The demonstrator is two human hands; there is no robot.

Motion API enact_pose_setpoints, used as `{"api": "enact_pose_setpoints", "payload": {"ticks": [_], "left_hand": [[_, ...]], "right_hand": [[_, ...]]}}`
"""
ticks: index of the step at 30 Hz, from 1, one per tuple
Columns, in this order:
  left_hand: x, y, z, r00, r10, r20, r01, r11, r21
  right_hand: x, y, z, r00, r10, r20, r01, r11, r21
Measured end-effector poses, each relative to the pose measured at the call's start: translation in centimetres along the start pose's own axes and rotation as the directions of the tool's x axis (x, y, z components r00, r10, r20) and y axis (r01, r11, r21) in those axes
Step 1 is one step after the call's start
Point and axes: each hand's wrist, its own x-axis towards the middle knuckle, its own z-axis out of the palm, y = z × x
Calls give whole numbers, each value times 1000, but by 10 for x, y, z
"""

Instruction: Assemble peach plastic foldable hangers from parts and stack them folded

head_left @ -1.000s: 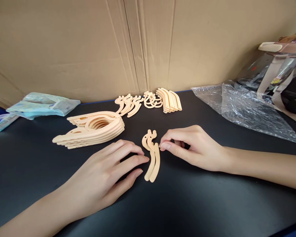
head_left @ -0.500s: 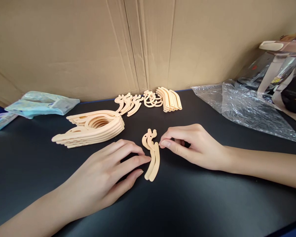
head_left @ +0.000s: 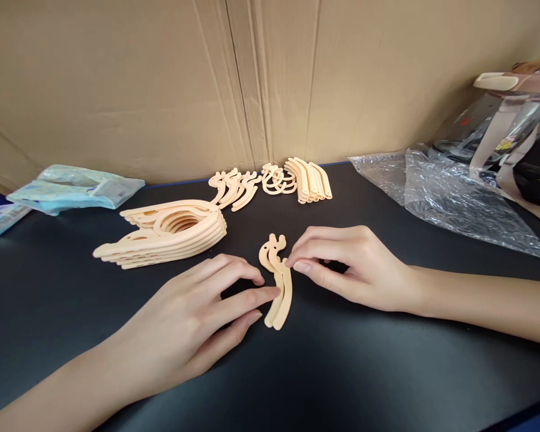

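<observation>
A small group of curved beige plastic pieces (head_left: pixel 278 294) lies flat on the black table, looking like parts of a folding hanger. Two have hooked, knobbed upper ends, and the pieces overlap. With fingers apart, my left hand (head_left: pixel 211 309) rests one fingertip on the lower strips from the left; nothing is grasped in it. At the upper right of the pieces, my right hand (head_left: pixel 348 267) is bent, its fingertips at the top end of the right strip and its thumb a little apart. Its rear fingers are partly hidden.
A stack of beige hanger-shaped frames (head_left: pixel 189 240) sits at left. Further back are hooked pieces (head_left: pixel 234 189), ring-like pieces (head_left: pixel 276 180) and curved strips (head_left: pixel 312 183). A blue plastic packet (head_left: pixel 72 189), clear plastic wrap (head_left: pixel 454 204) and a strapped bottle (head_left: pixel 513 90) border the table. Cardboard (head_left: pixel 139 90) stands behind.
My right hand's fingertips have moved slightly left onto the top of the right strip. My left fingertip has slid a little further right over the strips. The pieces have hardly moved.
</observation>
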Motion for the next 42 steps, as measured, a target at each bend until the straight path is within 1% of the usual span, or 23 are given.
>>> {"api": "enact_pose_setpoints", "payload": {"ticks": [3, 7, 10, 17, 22, 28, 33, 42], "left_hand": [[0, 0, 0, 1000, 6, -13, -5, 1000, 12], [2, 1, -1, 999, 45, -31, -44, 999, 12], [3, 2, -2, 998, 55, -36, -54, 998, 12], [2, 2, -2, 999, 49, -25, -48, 999, 18], [3, 3, -2, 998, 49, -39, -48, 999, 18], [3, 3, -1, 998, 41, -50, -40, 999, 5], [2, 3, -1, 998, 42, -46, -41, 999, 11], [3, 3, -2, 998, 50, -49, -49, 999, 19]], "right_hand": [[0, 2, 2, 998, -65, 18, 66, 994, -85], [1, 2, 3, 985, -162, 53, 169, 966, -195], [1, 2, 3, 980, -187, 70, 198, 952, -233], [0, 3, 4, 975, -208, 85, 222, 946, -235], [1, 3, 4, 974, -213, 81, 227, 944, -240], [1, 3, 3, 977, -194, 92, 212, 942, -260], [1, 3, 3, 980, -174, 93, 191, 953, -234], [1, 2, 3, 981, -177, 74, 190, 957, -221]]}}
